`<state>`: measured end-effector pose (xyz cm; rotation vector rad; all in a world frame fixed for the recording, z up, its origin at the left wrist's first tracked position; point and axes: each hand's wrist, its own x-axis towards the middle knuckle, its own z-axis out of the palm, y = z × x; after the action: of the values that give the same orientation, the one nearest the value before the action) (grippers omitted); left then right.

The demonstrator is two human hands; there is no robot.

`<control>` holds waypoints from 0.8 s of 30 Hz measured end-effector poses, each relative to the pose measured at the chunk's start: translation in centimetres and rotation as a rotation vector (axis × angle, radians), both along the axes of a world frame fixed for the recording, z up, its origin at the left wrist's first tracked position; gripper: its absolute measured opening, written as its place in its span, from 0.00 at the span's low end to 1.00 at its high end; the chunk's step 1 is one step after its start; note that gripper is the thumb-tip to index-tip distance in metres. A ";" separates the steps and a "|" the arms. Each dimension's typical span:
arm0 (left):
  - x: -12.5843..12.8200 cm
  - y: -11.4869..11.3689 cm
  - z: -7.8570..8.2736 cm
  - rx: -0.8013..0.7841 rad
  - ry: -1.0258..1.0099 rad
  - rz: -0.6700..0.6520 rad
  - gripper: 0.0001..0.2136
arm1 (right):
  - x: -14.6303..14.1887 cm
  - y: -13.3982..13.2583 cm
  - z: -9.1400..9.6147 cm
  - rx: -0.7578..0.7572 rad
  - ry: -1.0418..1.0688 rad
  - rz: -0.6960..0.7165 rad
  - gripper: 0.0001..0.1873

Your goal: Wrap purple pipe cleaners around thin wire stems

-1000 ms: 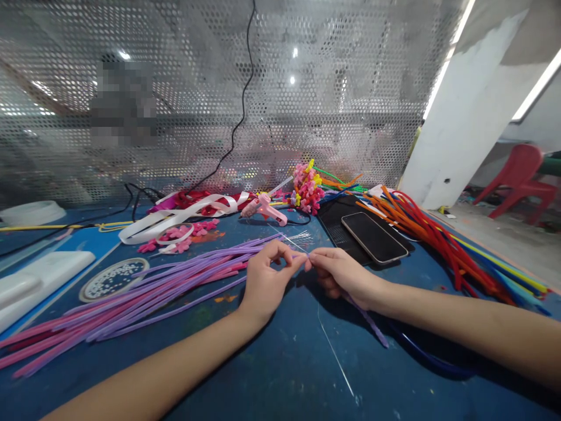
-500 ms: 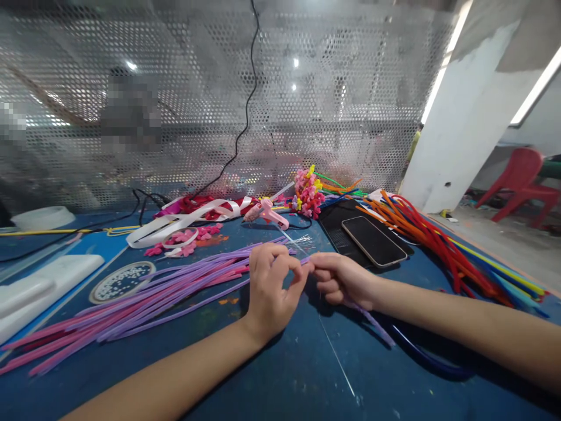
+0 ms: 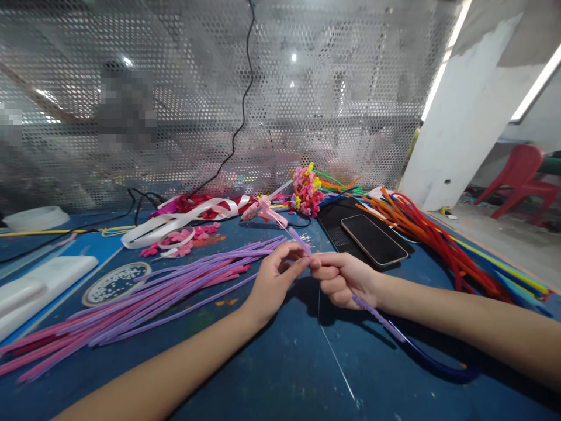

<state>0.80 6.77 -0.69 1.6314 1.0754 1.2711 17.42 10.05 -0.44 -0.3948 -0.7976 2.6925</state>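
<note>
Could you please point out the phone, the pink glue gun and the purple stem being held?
Phone [image 3: 374, 240]: head view, middle of its dark screen.
Pink glue gun [image 3: 265, 209]: head view, on its body.
Purple stem [image 3: 300, 241]: head view, its upper end section.

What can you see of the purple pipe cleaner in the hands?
The purple pipe cleaner looks soft and fuzzy. A short, straight piece pokes up and away from the pinch of the left hand and right hand. A lower part leaves the right hand, slanting down to the right, rougher, perhaps twisted. The middle is hidden, so one piece or two can't be told. The lower end is near a dark blue tube; contact unclear.
</note>
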 end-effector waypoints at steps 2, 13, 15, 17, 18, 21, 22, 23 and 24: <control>0.0 0.0 0.1 -0.011 -0.020 0.005 0.08 | -0.1 -0.1 -0.1 0.037 -0.054 0.070 0.10; 0.3 -0.7 -0.3 0.091 0.141 0.234 0.09 | -1.6 -2.5 -0.6 0.833 -0.543 -0.324 0.09; 0.4 -0.4 -0.4 0.016 0.040 0.180 0.06 | -1.6 -2.6 -0.7 0.894 -0.571 -0.352 0.09; 0.2 0.0 -0.3 -0.089 -0.140 0.041 0.08 | -1.6 -2.5 -0.4 0.755 -0.525 -0.304 0.10; 0.1 0.1 -0.2 -0.155 -0.235 -0.057 0.11 | -1.6 -2.5 -0.1 0.644 -0.487 -0.254 0.10; -0.3 0.5 0.1 -0.361 -0.436 -0.337 0.22 | -1.2 -2.0 0.5 0.334 -0.357 -0.037 0.10; -0.4 0.5 0.1 -0.408 -0.469 -0.391 0.24 | -1.0 -1.8 0.6 0.255 -0.314 0.048 0.10; -0.6 0.4 0.2 -0.436 -0.494 -0.426 0.27 | -0.8 -1.5 0.7 0.193 -0.272 0.127 0.10; -0.7 0.4 0.2 -0.447 -0.512 -0.452 0.28 | -0.6 -1.3 0.6 0.149 -0.233 0.199 0.10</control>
<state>0.11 7.18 -0.51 1.0466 0.5722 0.9762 16.84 8.76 0.17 -0.6325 -1.1517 2.7760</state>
